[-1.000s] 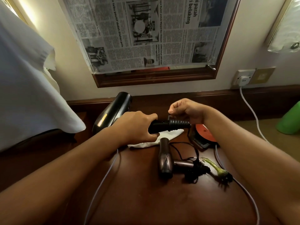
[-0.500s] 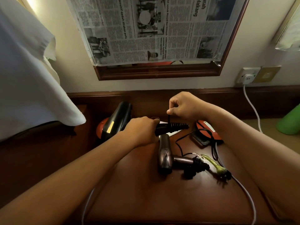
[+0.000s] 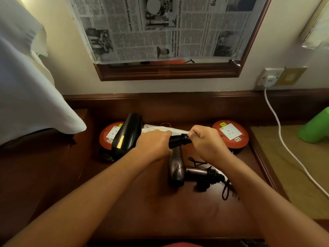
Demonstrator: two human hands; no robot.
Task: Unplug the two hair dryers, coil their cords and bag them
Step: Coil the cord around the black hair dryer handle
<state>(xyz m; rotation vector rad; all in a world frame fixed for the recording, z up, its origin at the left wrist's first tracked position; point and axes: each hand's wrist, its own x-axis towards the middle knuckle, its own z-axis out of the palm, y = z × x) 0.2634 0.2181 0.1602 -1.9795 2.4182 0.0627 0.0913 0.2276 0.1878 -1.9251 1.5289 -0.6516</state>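
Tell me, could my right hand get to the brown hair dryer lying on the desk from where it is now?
Probably yes. The brown hair dryer lies in the open just below the right hand, nothing over it. But that hand is gripping the cord end of the black hair dryer, so it must let go first.

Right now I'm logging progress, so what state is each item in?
Black hair dryer: unplugged, handle gripped by left hand.
Its cord: wrapped at the handle end, pinched by right hand.
Brown hair dryer: lying on desk, cord bundled.
White wall plug: plugged in.
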